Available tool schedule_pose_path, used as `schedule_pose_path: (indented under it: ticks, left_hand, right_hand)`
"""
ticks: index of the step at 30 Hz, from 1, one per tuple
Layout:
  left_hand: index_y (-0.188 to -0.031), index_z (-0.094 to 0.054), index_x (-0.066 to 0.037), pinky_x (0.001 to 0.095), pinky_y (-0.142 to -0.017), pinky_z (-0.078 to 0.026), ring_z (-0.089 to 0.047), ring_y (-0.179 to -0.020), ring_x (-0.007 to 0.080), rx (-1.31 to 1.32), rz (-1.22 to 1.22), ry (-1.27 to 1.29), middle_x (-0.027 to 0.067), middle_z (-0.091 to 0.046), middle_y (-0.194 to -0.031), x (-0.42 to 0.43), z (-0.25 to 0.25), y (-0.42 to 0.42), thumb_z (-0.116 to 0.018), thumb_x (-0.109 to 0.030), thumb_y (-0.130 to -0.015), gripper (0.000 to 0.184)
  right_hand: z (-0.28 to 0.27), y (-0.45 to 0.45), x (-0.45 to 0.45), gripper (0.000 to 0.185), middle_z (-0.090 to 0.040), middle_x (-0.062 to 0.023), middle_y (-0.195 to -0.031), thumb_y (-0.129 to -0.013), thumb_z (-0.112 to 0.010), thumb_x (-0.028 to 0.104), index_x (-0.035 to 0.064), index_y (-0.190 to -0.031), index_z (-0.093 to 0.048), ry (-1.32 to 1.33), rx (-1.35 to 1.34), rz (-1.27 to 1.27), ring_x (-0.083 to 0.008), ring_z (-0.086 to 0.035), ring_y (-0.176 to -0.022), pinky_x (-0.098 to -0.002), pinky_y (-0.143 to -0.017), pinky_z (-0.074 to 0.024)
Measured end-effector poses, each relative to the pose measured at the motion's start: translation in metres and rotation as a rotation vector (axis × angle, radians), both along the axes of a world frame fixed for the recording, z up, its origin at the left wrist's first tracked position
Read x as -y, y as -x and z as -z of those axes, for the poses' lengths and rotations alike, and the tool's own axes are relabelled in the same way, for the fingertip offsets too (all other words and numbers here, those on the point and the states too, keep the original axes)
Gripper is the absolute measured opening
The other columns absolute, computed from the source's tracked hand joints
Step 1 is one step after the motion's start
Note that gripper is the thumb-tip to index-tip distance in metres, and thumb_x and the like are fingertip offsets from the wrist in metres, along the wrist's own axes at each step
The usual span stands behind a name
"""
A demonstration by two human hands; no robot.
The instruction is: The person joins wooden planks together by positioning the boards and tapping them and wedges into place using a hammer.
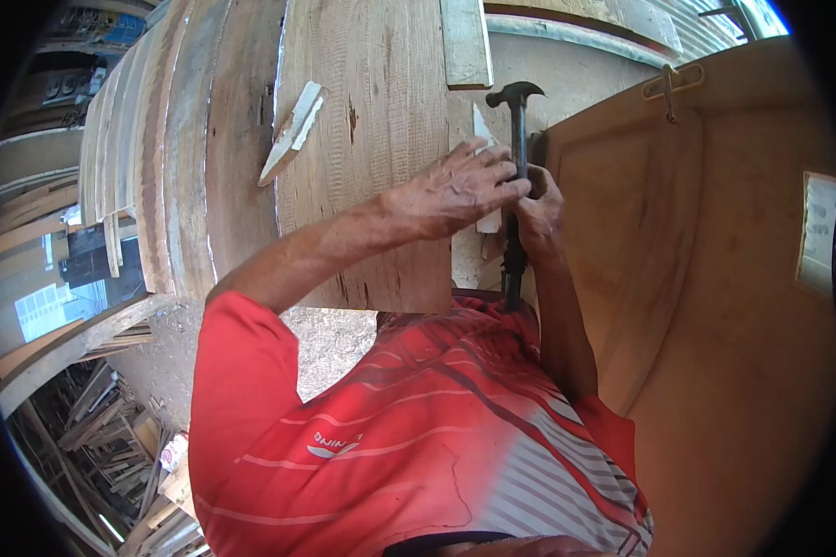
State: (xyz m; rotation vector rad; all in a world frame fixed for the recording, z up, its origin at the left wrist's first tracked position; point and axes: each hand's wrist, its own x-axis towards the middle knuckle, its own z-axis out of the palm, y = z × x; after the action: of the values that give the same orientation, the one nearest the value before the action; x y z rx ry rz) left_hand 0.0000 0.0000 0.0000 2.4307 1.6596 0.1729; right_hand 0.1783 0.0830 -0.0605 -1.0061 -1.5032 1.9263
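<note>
A claw hammer [518, 125] stands with its metal head at the far end and its dark handle running back towards my shirt. My right hand [541, 213] is closed round the handle below the head. From the left, my left hand [463, 190] reaches across, its fingers curled and meeting my right fingers in front of the handle. Whatever lies between the fingertips is hidden. Under my left forearm is a wide wooden board [367, 111]. A pale strip of wood [489, 221] shows partly behind my left hand.
A broken wood offcut [293, 133] lies on the boards to the left. Several planks [181, 139] stand side by side there. A brown door panel [715, 232] with a metal latch [673, 84] is close on my right. Scrap wood [111, 436] is piled at the lower left.
</note>
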Motion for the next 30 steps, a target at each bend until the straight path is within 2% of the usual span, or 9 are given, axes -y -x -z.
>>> schedule_pose_path:
  ticks: [5,6,12,18,21,24,25,28,30]
  left_hand:
    - [-0.149,-0.042,-0.012,0.0555,-0.120,-0.028,-0.044,-0.141,0.0350,-0.032,-0.053,0.235,0.0146,-0.052,-0.144,-0.003,-0.024,0.012,-0.076,-0.012,-0.082,0.075]
    - [-0.150,-0.041,-0.009,0.0547,-0.121,-0.028,-0.042,-0.142,0.0370,-0.037,-0.053,0.254,0.0178,-0.051,-0.144,-0.005,-0.028,0.017,-0.082,-0.019,-0.077,0.084]
    - [-0.153,-0.037,-0.006,0.0528,-0.122,-0.028,-0.038,-0.144,0.0434,-0.004,-0.033,0.265,0.0276,-0.046,-0.147,-0.006,-0.032,0.029,-0.090,-0.040,-0.067,0.107]
    - [-0.155,-0.033,-0.005,0.0501,-0.125,-0.024,-0.034,-0.145,0.0461,0.014,-0.049,0.256,0.0315,-0.040,-0.151,0.001,-0.026,0.041,-0.088,-0.042,-0.068,0.109]
    - [-0.148,-0.044,-0.004,0.0489,-0.120,-0.032,-0.045,-0.137,0.0411,0.018,-0.063,0.149,0.0272,-0.049,-0.144,0.001,-0.016,0.045,-0.077,-0.044,-0.080,0.086]
    - [-0.134,-0.057,-0.004,0.0472,-0.110,-0.038,-0.056,-0.120,0.0324,0.062,-0.077,0.259,0.0187,-0.062,-0.125,-0.018,-0.019,0.049,-0.060,-0.039,-0.094,0.053]
    - [-0.130,-0.060,-0.005,0.0461,-0.106,-0.038,-0.057,-0.114,0.0303,0.053,-0.069,0.234,0.0164,-0.064,-0.117,-0.022,-0.018,0.050,-0.056,-0.036,-0.096,0.046]
    - [-0.115,-0.068,-0.009,0.0423,-0.095,-0.038,-0.059,-0.100,0.0244,0.041,-0.048,0.145,0.0100,-0.068,-0.095,-0.038,-0.014,0.050,-0.046,-0.031,-0.101,0.034]
    - [-0.110,-0.069,-0.010,0.0413,-0.092,-0.037,-0.058,-0.096,0.0244,0.016,0.024,0.019,0.0100,-0.066,-0.092,-0.045,-0.002,0.054,-0.046,-0.034,-0.101,0.035]
  right_hand:
    - [0.019,0.021,0.008,0.067,-0.069,-0.0142,-0.111,-0.080,-0.086,0.018,-0.0069,-0.132,-0.052,0.009,0.035,0.038,-0.0162,-0.067,-0.098,-0.0273,-0.081,-0.0547]
    - [0.021,0.026,0.005,0.069,-0.069,-0.0148,-0.109,-0.079,-0.087,0.018,-0.0068,-0.133,-0.052,0.068,-0.006,0.052,-0.0154,-0.067,-0.094,-0.0268,-0.075,-0.0552]
    - [0.015,0.037,-0.003,0.073,-0.070,-0.0151,-0.107,-0.078,-0.088,0.019,-0.0060,-0.136,-0.052,0.020,0.030,0.047,-0.0149,-0.067,-0.088,-0.0272,-0.069,-0.0552]
    - [0.002,0.048,0.000,0.067,-0.071,-0.0138,-0.103,-0.078,-0.087,0.021,-0.0061,-0.131,-0.057,-0.025,0.156,0.008,-0.0146,-0.067,-0.082,-0.0284,-0.068,-0.0551]
    - [-0.005,0.053,0.002,0.064,-0.071,-0.0123,-0.102,-0.079,-0.086,0.021,-0.0063,-0.130,-0.058,0.045,0.134,0.025,-0.0139,-0.066,-0.082,-0.0278,-0.069,-0.0545]
    - [0.033,0.059,0.001,0.056,-0.070,-0.0103,-0.096,-0.085,-0.081,0.020,-0.0063,-0.129,-0.058,-0.060,-0.001,0.094,-0.0122,-0.065,-0.075,-0.0268,-0.062,-0.0537]
    - [0.035,0.059,0.002,0.052,-0.070,-0.0098,-0.094,-0.088,-0.079,0.020,-0.0061,-0.128,-0.058,0.004,-0.039,0.101,-0.0117,-0.064,-0.072,-0.0266,-0.060,-0.0531]
    - [0.031,0.057,0.004,0.042,-0.068,-0.0084,-0.088,-0.094,-0.072,0.020,-0.0051,-0.125,-0.059,0.132,-0.127,0.124,-0.0104,-0.062,-0.062,-0.0259,-0.052,-0.0508]
    - [0.027,0.056,0.005,0.036,-0.067,-0.0075,-0.085,-0.097,-0.069,0.019,-0.0039,-0.123,-0.059,0.147,-0.145,0.128,-0.0099,-0.059,-0.055,-0.0255,-0.046,-0.0489]
